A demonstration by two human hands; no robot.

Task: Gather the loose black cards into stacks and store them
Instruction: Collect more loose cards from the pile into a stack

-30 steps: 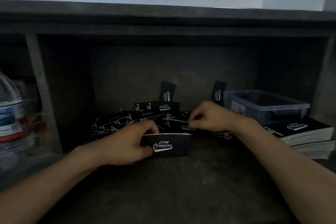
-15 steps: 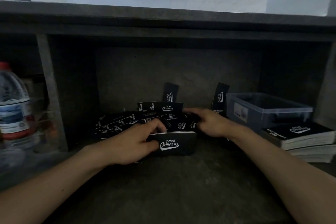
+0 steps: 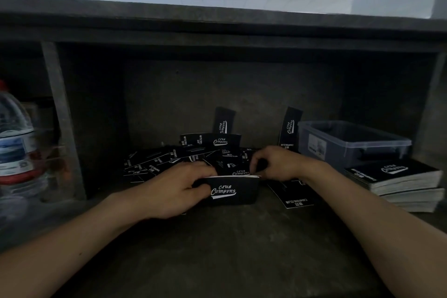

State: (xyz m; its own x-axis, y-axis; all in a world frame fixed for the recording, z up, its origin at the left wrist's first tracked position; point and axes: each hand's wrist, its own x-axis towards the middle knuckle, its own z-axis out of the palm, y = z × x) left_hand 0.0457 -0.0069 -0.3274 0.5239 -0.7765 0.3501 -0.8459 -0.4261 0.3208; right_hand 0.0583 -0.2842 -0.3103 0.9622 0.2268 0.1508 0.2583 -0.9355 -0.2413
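A stack of black cards is gripped upright by the left hand — kept square for additions. At its 1 o'clock a loose card is pinched by the right hand; scattered cards lie at 11 o'clock.

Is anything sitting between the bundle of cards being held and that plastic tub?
Only the person's own right hand, which crosses the path from the held stack to the tub. Loose cards lie flat below it; nothing else blocks.
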